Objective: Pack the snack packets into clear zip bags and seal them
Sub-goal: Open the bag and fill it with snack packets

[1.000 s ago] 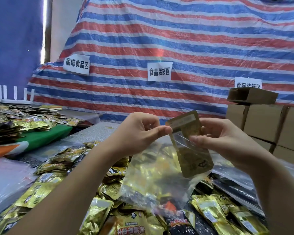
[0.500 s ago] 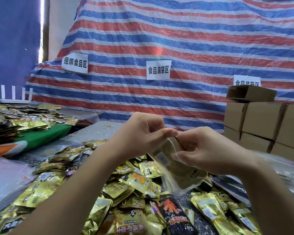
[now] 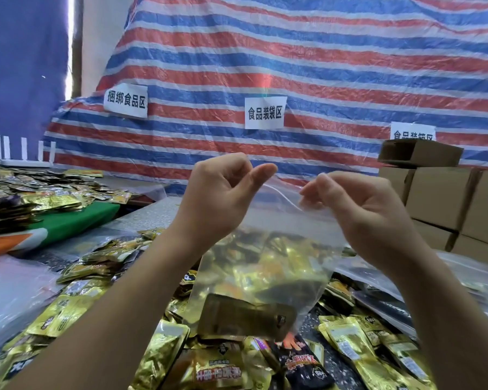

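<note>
Pinching limp, slippery bag (image 3: pixel 265 266) at top corners, left hand (image 3: pixel 220 198) and right hand (image 3: pixel 361 209), light packet (image 3: pixel 245 316) sagging low centre.

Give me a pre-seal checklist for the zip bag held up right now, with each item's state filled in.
1. Left hand pinches the clear zip bag at its top: ok.
2. Right hand pinches the other top corner: ok.
3. Snack packet sits at the bag's bottom, clear of the zip strip: ok.
4. Zip strip pressed closed: cannot tell.
5. Bag hangs lifted above the loose packets: ok.
</note>
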A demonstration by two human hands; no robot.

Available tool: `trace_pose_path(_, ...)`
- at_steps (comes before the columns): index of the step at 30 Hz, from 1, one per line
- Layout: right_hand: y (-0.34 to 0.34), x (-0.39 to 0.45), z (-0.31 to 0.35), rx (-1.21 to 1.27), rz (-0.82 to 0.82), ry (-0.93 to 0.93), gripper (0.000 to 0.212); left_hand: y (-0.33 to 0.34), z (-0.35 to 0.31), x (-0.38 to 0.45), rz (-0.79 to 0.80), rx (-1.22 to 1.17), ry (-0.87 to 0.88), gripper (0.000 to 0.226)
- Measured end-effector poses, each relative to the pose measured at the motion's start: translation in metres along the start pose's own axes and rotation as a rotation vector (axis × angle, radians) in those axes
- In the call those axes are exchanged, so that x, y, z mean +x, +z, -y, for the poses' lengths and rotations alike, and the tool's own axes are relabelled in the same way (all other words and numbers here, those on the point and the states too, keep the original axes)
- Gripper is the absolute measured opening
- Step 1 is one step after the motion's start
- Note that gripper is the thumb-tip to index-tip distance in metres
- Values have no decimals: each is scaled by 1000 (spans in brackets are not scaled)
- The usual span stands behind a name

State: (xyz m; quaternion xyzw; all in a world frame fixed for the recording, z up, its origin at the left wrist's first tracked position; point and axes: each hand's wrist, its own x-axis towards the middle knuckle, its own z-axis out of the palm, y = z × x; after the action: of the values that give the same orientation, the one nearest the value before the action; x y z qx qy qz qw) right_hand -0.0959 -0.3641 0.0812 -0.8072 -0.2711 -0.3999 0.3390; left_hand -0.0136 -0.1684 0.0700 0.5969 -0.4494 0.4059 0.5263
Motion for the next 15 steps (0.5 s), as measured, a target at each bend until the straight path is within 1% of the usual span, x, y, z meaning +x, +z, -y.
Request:
trace_pose_path(2,2,2,-6,166,-101,50,32,-2,1,0,-13,24,2,49)
trace_pose_path(5,4,3,-21,430,-273,239,37,-1,5,-1,5,42,-3,49)
trace_pose_path(7,5,3,-36,466,-367,413,39,0,6,-2,15,32,-11,50)
trace_pose_path(8,6,2,-43,447,-379,516,39,0,7,-2,18,24,-13,50)
trace_pose_path(9,8,0,-50,394,-356,620,37,0,7,-2,19,15,-13,50)
trace_pose_path(11,13,-6,-63,187,-230,763,31,0,8,-2,18,3,-10,49)
trace_pose_path(13,20,-15,-69,-24,-48,747,26,0,8,-2,16,0,-8,50)
trace_pose_path(15,28,-22,-69,-144,104,681,24,0,8,-2,21,2,-5,50)
